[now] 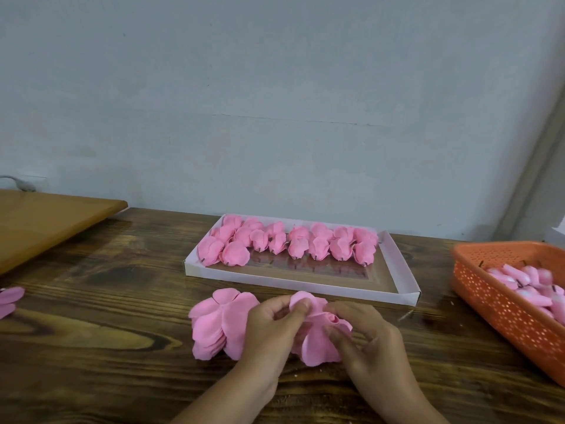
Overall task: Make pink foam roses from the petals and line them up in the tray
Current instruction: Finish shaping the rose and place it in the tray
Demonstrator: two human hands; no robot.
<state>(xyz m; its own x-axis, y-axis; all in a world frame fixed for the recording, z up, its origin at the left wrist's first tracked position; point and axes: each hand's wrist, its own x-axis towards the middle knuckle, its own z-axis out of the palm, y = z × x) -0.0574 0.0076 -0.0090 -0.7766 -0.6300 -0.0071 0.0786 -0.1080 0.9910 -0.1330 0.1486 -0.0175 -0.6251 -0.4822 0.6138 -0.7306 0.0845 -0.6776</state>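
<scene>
A big pale blue-grey wall point(275, 87) fills the top of the view. It has small marks and a thin crack line across it. Low on the left of the wall there is a white socket point(32, 182) with a grey cord.

Under the wall is a dark brown wood table point(91, 301) with wavy grain. On its far left lies a lighter brown board point(46, 221), tilted up a bit over the table.

At the back of the table, in the middle, sits a flat white tray point(406, 289). Pink roses point(287, 244) stand in two rows along its far side. The near part of the tray shows a shiny brown floor.

On the right is an orange basket point(495, 298) with little holes. It holds pink buds point(526, 283), a bit blurry.

Near the front, just left of the hands, lies a stack of petals point(214, 325). A few more petals point(10, 299) lie at the left edge.

The left hand point(275, 328) and the right hand point(370, 335) are close together. Both pinch one half-made rose point(321, 335) just over the table, in front of the tray. The left thumb presses a petal at its top. The right fingers curl round its rolled middle.
</scene>
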